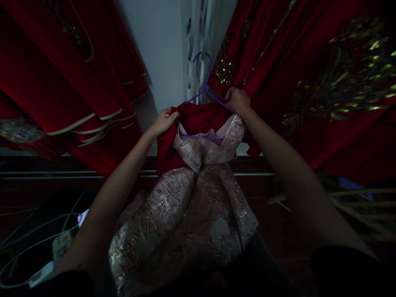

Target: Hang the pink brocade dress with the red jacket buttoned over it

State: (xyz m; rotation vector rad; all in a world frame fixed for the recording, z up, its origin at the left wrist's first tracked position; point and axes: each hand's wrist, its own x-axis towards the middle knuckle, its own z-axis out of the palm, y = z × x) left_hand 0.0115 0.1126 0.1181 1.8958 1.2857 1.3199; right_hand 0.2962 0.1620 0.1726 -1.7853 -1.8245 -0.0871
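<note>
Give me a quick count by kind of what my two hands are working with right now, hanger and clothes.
Purple hanger, gripped by the right hand: 1
Red garment, gripped by the left hand: 1
Pink-and-gold brocade dress on the hanger: 1
Total: 3

Pale pink brocade dress with gold metallic pattern [185,222], hung upright on a thin purple wire hanger [204,88], bodice at top, full gathered skirt spreading downward and outward. Deep red cloth garment [198,117] draped over the hanger's shoulders behind and around the bodice, falling lower on the left side. Hanger hook up, caught against a white patterned strip. Gripped at the left shoulder through the red cloth by the left hand [163,121]; pinched at the right shoulder, on the wire, by the right hand [237,100].
</note>
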